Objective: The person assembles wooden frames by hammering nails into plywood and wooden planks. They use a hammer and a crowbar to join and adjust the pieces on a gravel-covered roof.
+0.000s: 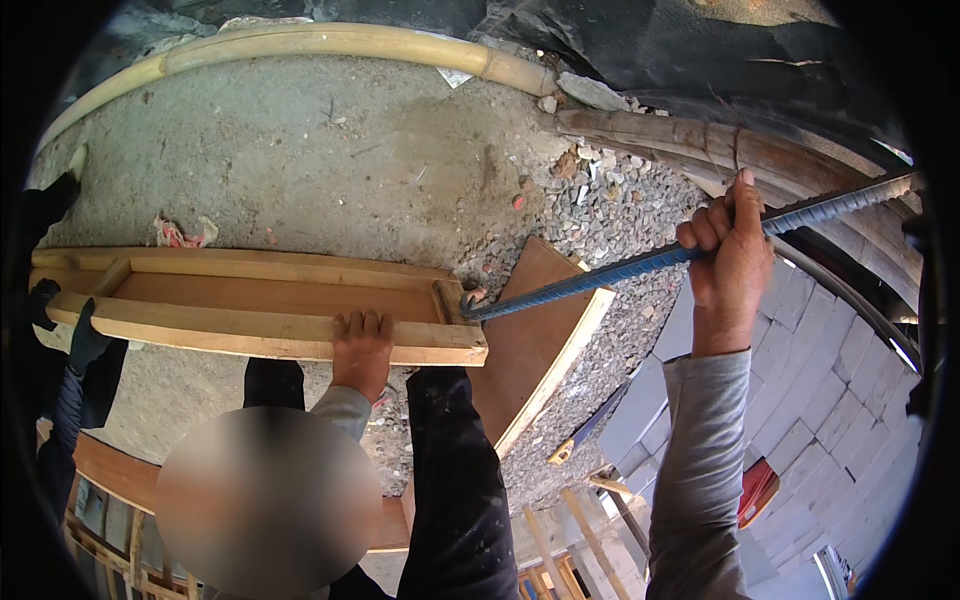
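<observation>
My left hand [362,352] is closed over the near rail of a long wooden frame [250,325] with a plywood panel inside. My right hand [735,250], raised at the right, has its fingers wrapped round a long ribbed steel pry bar [600,275], blue along its lower part. The bar slants down to the left. Its hooked tip meets the right end of the frame, by the end crosspiece [448,300]; whether it is wedged into the wood I cannot tell. At the far left another person's dark-gloved hands [88,335] touch the frame's other end.
Another plywood panel with a wooden edge [535,340] lies on the gravel [625,200]. A handsaw [590,425] rests beside stacked grey blocks [800,370]. Bamboo poles [330,40] run along the back. Wooden strips [580,530] lie near the bottom, and a red object [757,492] sits on the blocks.
</observation>
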Available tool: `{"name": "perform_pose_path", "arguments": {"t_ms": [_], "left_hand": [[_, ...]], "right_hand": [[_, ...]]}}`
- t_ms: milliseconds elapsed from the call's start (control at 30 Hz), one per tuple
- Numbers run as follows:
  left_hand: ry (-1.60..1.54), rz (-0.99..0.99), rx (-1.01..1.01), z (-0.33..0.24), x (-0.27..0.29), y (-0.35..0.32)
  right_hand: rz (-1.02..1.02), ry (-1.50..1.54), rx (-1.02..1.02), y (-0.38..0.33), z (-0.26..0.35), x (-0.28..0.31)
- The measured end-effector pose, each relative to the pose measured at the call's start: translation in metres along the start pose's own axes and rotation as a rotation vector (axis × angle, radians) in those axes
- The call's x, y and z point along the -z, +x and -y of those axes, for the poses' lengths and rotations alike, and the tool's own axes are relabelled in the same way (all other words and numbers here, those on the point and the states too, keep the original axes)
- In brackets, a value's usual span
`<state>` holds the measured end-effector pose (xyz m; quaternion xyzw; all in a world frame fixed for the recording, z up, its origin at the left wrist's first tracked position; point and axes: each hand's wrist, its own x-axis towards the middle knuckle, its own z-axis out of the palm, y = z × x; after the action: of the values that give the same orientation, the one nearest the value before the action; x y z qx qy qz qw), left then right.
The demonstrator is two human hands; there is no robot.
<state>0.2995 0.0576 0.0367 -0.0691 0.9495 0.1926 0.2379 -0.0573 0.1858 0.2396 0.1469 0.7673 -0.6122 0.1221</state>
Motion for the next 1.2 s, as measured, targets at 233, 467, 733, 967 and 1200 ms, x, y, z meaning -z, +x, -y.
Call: {"name": "perform_pose_path", "arguments": {"t_ms": [233,467,733,967,1200], "left_hand": [[0.001,0.021,-0.003,-0.001,0.001,-0.002],[0.031,0.011,-0.020,-0.001,-0.001,-0.002],[-0.061,0.001,-0.035,0.001,0.007,0.002],[-0.126,0.176,-0.198,0.021,0.016,0.016],[-0.114,0.176,-0.247,0.024,0.012,0.015]], "right_hand": [[0.039,0.028,-0.006,0.031,-0.011,-0.004],[0.151,0.049,-0.016,0.036,-0.016,-0.008],[0.077,0.032,-0.005,0.027,-0.024,-0.029],[0.264,-0.014,0.262,-0.064,0.009,-0.022],[0.107,0.183,0.292,-0.109,0.045,-0.005]]}}
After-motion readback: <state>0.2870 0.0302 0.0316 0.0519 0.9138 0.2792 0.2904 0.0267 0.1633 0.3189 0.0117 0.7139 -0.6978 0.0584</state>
